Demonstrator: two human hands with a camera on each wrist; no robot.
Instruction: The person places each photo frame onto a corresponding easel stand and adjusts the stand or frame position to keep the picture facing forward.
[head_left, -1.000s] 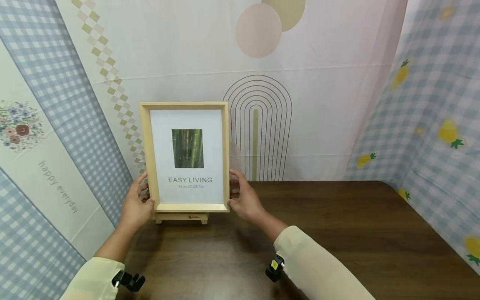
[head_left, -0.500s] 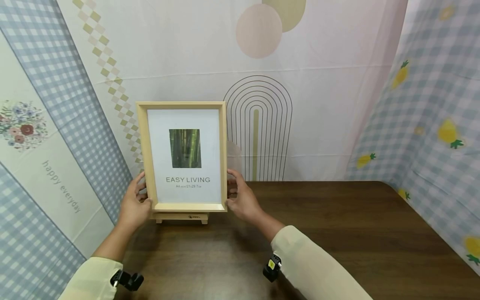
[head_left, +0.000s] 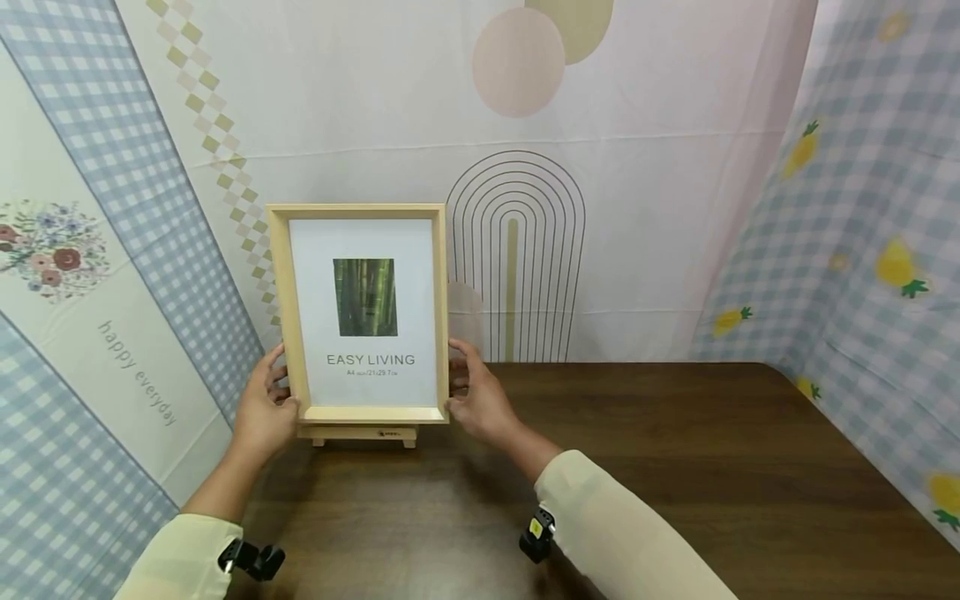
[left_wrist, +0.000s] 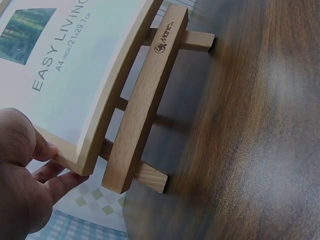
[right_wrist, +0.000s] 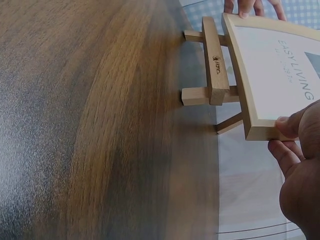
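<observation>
Hold the picture frame [head_left: 358, 313] upright, pinched near its lower corners by the left hand [head_left: 264, 414] and the right hand [head_left: 483, 406], centred just above the easel ledge [left_wrist: 145, 102], and ideally lower it level, without tilting, for even seating

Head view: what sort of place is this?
Probably a makeshift tabletop set: a wood-grain table with patterned cloths hung behind and at both sides, and a picture frame by a small easel.
</observation>
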